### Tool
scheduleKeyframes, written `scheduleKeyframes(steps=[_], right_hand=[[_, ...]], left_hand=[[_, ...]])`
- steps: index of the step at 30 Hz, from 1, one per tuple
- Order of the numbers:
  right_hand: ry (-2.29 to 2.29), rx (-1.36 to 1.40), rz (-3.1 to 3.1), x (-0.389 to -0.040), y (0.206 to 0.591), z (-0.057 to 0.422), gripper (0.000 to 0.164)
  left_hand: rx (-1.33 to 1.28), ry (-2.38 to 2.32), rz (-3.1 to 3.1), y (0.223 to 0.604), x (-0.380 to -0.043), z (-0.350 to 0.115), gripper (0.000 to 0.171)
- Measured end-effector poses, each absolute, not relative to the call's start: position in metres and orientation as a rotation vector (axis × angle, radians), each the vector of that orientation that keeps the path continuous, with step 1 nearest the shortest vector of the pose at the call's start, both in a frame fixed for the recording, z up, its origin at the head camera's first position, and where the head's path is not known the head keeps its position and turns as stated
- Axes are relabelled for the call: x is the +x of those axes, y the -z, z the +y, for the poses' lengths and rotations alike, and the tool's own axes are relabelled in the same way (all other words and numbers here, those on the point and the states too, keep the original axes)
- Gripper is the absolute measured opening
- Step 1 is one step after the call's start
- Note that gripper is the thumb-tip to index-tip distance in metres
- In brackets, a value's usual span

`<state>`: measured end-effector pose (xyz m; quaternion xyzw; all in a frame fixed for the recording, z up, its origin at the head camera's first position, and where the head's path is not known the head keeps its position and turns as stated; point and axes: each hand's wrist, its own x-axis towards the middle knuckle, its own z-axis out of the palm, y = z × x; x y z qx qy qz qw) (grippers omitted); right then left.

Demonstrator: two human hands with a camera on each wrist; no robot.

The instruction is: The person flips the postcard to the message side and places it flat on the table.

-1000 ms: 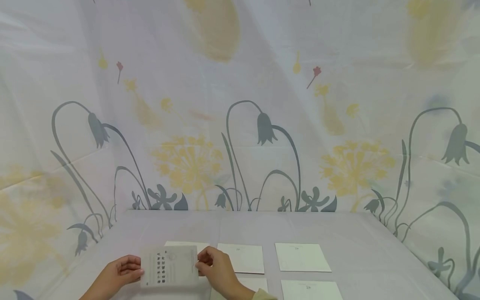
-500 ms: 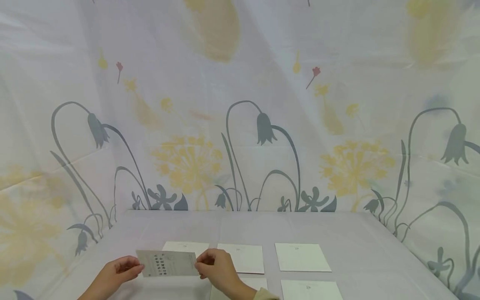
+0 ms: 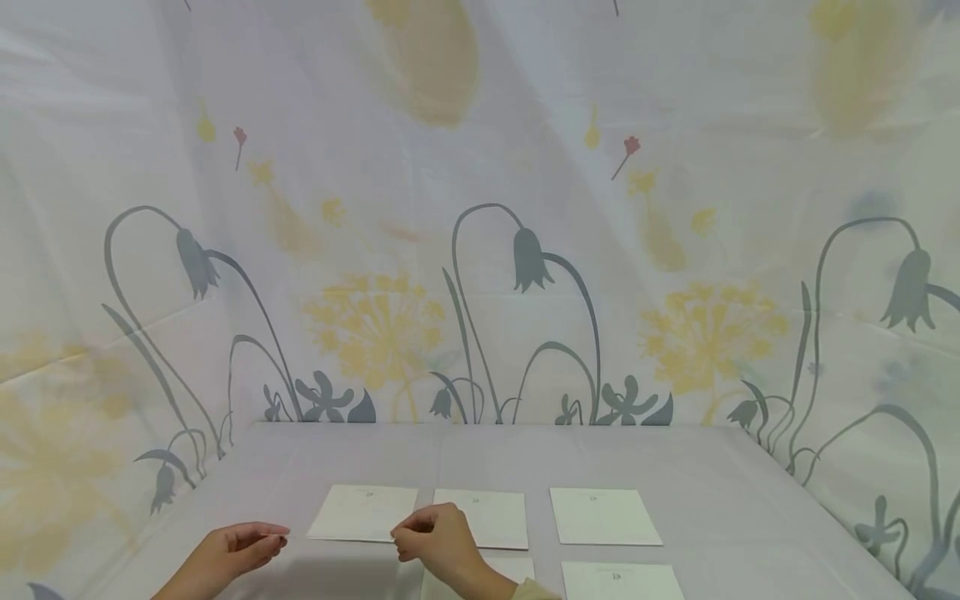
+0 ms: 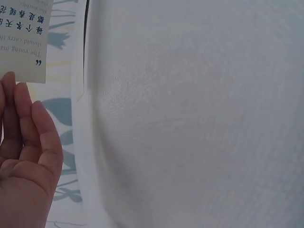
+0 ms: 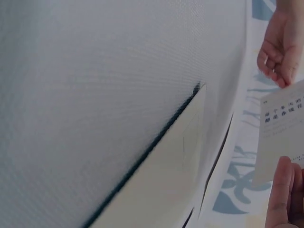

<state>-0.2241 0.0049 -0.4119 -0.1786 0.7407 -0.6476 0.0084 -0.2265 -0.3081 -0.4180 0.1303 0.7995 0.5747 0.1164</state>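
A printed card (image 5: 280, 137) with dark Chinese characters and paler small print is held between my two hands above the table. In the head view it is turned nearly edge-on, so its printed face is hidden there. My left hand (image 3: 236, 554) pinches one end between thumb and fingers. The opposite end is pinched by my right hand (image 3: 442, 542), whose curled fingers cover part of the cards behind. The left wrist view shows a corner of the same card (image 4: 21, 52) at the left hand's fingertips (image 4: 8, 78).
Several pale cards with small emblems lie flat in rows on the grey-white table (image 3: 750, 517): a back-left card (image 3: 360, 512), a back-middle card (image 3: 498, 521), a back-right card (image 3: 606, 517) and a front-right card (image 3: 622, 582). A flower-patterned curtain (image 3: 480, 150) stands behind.
The held card has tilted from showing its printed face to nearly edge-on in the head view, uncovering the back-left card on the table. Both hands have stayed almost in place.
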Motion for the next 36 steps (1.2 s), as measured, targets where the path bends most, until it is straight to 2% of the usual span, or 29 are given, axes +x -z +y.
scheduleKeyframes(steps=[5,15,20,24,30,36], right_hand=[[2.008,-0.543,2.339,-0.222,0.411,0.006,0.007],[2.030,-0.462,2.291,-0.220,0.415,0.005,0.002],[2.074,-0.424,2.253,-0.218,0.415,0.001,0.005],[2.123,-0.381,2.191,-0.216,0.414,-0.001,0.015],[2.159,-0.336,2.118,-0.213,0.415,-0.003,0.039],[2.080,-0.329,2.188,-0.210,0.421,-0.003,0.041]], left_hand=[[0.413,-1.678,2.296,0.417,-0.226,-0.311,0.046],[0.285,-1.673,2.267,0.416,-0.225,-0.311,0.045],[0.278,-1.772,2.141,0.418,-0.228,-0.312,0.041],[0.274,-1.801,2.109,0.419,-0.227,-0.312,0.038],[0.276,-1.786,2.104,0.419,-0.226,-0.309,0.045],[0.242,-1.695,2.197,0.424,-0.224,-0.306,0.045]])
